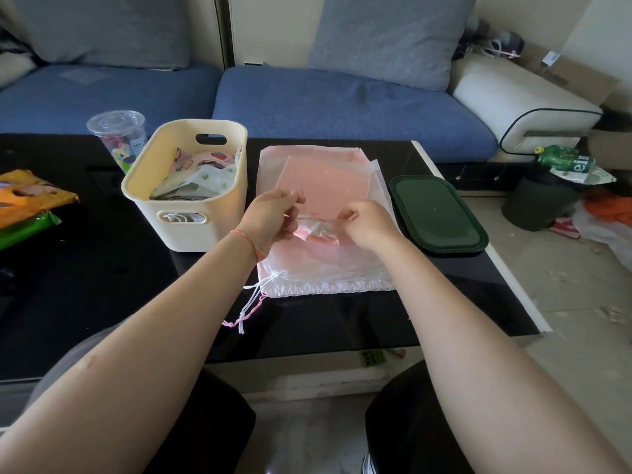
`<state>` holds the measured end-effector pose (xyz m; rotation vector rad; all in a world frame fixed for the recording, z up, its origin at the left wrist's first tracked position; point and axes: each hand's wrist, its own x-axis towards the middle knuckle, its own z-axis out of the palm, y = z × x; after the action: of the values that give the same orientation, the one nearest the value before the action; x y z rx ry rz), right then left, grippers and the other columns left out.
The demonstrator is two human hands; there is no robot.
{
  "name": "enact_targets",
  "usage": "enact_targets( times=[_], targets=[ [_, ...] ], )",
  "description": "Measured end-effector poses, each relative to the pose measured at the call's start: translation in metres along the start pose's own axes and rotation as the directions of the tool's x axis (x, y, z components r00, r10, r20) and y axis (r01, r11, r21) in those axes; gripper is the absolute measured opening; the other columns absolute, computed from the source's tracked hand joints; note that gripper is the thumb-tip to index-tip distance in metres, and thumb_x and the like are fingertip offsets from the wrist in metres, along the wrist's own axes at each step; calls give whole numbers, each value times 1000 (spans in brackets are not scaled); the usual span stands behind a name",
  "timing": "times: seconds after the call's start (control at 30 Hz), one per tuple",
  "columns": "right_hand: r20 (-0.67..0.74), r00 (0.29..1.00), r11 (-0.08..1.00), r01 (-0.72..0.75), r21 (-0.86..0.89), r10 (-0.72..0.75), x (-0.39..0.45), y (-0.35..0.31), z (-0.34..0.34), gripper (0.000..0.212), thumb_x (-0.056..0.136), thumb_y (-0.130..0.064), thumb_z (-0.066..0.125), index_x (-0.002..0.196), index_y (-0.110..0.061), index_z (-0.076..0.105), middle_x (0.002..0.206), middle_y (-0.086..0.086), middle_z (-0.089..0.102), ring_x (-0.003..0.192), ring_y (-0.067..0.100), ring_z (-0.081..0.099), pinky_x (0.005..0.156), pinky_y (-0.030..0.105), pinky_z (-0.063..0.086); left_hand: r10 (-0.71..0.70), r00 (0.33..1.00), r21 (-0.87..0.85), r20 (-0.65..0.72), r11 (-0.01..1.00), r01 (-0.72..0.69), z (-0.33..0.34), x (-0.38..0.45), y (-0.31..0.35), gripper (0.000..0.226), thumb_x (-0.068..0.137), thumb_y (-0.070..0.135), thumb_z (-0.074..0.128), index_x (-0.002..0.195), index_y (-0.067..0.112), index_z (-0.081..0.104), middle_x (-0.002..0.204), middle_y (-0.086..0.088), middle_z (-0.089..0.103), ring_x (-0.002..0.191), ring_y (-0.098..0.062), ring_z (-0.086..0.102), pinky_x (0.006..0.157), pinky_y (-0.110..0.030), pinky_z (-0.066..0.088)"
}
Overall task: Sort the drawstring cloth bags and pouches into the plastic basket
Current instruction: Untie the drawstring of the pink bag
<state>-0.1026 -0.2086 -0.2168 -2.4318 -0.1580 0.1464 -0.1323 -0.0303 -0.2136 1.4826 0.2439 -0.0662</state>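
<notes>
"ei" on green bottle (564,161) (partial)

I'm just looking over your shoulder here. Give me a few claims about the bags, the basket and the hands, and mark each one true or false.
1. The cream plastic basket already holds printed cloth pouches. True.
2. Both hands are resting flat on the table. False: the left hand and the right hand pinch a small crumpled pouch between them, above the pink bags.
3. A stack of flat pink drawstring bags lies to the right of the basket. True.
4. The dark green lid sits on top of the basket. False: it lies on the table, right of the pink bags.
5. The clear plastic cup stands behind the basket's left side. True.
</notes>
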Motion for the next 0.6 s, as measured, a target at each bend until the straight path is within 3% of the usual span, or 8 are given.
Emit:
enact_targets(
  times=[0.1, 0.27, 0.37, 0.43, 0.5, 0.57, 0.6],
  targets=[
    [-102, 994, 999, -23, 32, 26, 3, 8, -5, 23, 91, -14, 61, 71, -25, 60, 79, -12, 59, 80, 14, 57, 57, 23, 38, 85, 992, 385, -94, 922, -43, -4, 6, -8, 29, 96, 12, 49, 71, 20, 60, 63, -2, 49, 45, -17, 38, 42, -20, 31],
    [-99, 995, 999, -36, -37, 32, 1, 13, -6, 10, 89, -12, 59, 84, -12, 67, 87, -3, 66, 82, 18, 59, 59, 25, 42, 205, 966, 539, -157, 838, -90, -9, 2, -12, 23, 84, 24, 55, 67, 13, 66, 59, 3, 54, 58, -17, 46, 55, -25, 37],
    [-133, 988, 997, -79, -6, 77, -1, 18, -16, 14, 85, -14, 61, 84, -2, 68, 81, 11, 65, 73, 20, 55, 60, 29, 40, 324, 896, 580, -304, 809, -96, -16, -2, -5, 34, 76, 36, 51, 54, 12, 43, 52, -1, 33, 54, -19, 32, 52, -28, 26],
    [-133, 985, 994, -109, 27, 111, -1, 21, -20, 16, 85, -15, 63, 84, -1, 71, 86, 13, 70, 76, 23, 61, 62, 30, 43, 380, 869, 762, -318, 648, -5, -16, -4, -1, 31, 81, 31, 50, 57, 14, 43, 59, -3, 33, 57, -23, 32, 53, -26, 25],
    [-120, 985, 992, -121, 36, 124, -1, 20, -20, 17, 86, -15, 63, 87, -2, 73, 92, 14, 72, 87, 28, 66, 67, 31, 48, 453, 865, 921, -215, 388, 26, -11, -6, -2, 12, 83, 21, 54, 74, 13, 53, 81, -6, 45, 63, -29, 43, 53, -28, 31],
    [-102, 988, 992, -112, 64, 118, -2, 17, -17, 17, 87, -14, 62, 89, -2, 74, 94, 12, 73, 93, 28, 67, 73, 34, 52, 530, 845, 970, -70, 235, -66, -4, -6, -9, 10, 82, 16, 58, 91, 12, 58, 102, -9, 47, 72, -31, 51, 55, -33, 37],
    [-86, 990, 990, -103, 99, 111, -2, 15, -16, 16, 88, -13, 61, 88, -6, 75, 92, 6, 73, 93, 24, 67, 75, 33, 51, 563, 826, 967, 24, 198, -163, 0, -7, -12, 12, 81, 17, 59, 92, 13, 61, 101, -9, 50, 76, -31, 53, 56, -34, 39]
  ],
)
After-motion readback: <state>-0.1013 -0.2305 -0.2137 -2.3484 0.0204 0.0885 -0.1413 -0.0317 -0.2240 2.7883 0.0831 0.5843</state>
